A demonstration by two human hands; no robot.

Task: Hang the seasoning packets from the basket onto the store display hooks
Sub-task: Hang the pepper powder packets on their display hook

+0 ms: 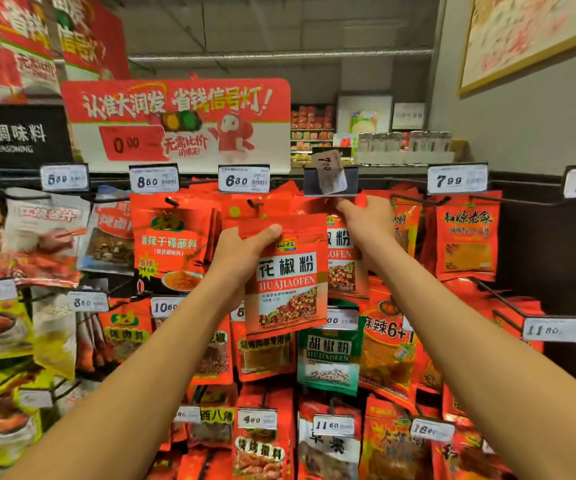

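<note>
- My left hand [245, 251] holds a stack of red pepper packets [286, 275] by its top left corner, the thumb pressed on the front and the other fingers hidden behind; the stack hangs down and to the right from this grip.
- My right hand [366, 216] pinches the top edge of another packet [343, 258] of the same kind, just under the flipped-up price tag [330, 176], the one that reads 700.
- I cannot see the hook itself under this tag; the fingers and the tag holder cover it, so I cannot tell if the hole of the packet is already on the hook.
- The stack in my left hand lies below and to the left of the tag, and it overlaps the front of the packet at my right hand.
- I judge that the task is in the middle: one packet is at the hook now, and the stack in my left hand is not yet hung.
- The basket is not in view, so I cannot say how many packets are left in it.
- Around the tag, the other hooks carry many seasoning bags.
</note>
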